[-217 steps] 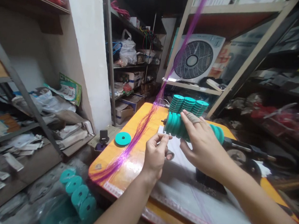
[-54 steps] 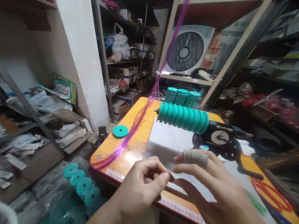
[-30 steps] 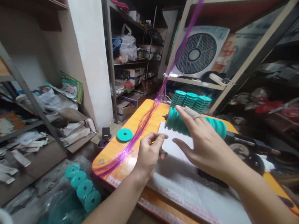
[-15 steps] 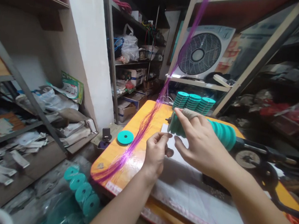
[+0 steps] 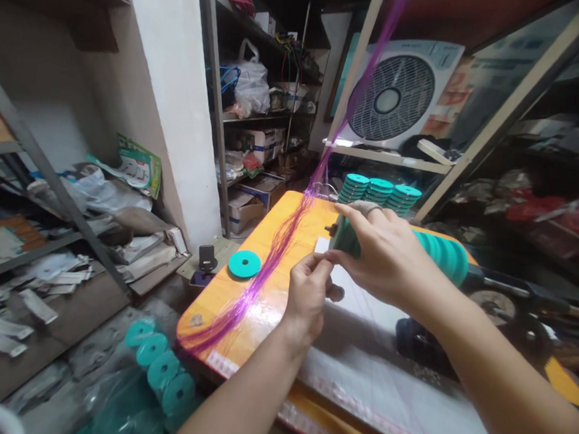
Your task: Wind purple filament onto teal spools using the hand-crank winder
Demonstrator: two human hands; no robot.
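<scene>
A row of green spools [image 5: 439, 255] sits on the shaft of a black hand-cranked winder [image 5: 504, 297]. My right hand [image 5: 392, 245] lies over the left end of this row, its fingers on top and its thumb below, around the end spool [image 5: 346, 238]. Just below that spool, my left hand [image 5: 310, 289] is closed in a pinch, its fingertips meeting my right thumb. Whatever sits in the pinch is too small to make out. Left of my hands, a bundle of shiny purple thread [image 5: 250, 294] hangs from above and runs across the yellow table [image 5: 290, 207]. Beside the thread lies a loose green spool [image 5: 244, 264].
Stacks of green spools [image 5: 379, 192] stand at the table's back edge. More spools [image 5: 162, 367] are in a clear bag low on the left. A box fan [image 5: 387, 101] stands on the shelf behind. Shelving lines both sides.
My right thumb has come down against my left fingertips, closing the gap between the hands. The view has shifted slightly; the spools and thread look otherwise unchanged.
</scene>
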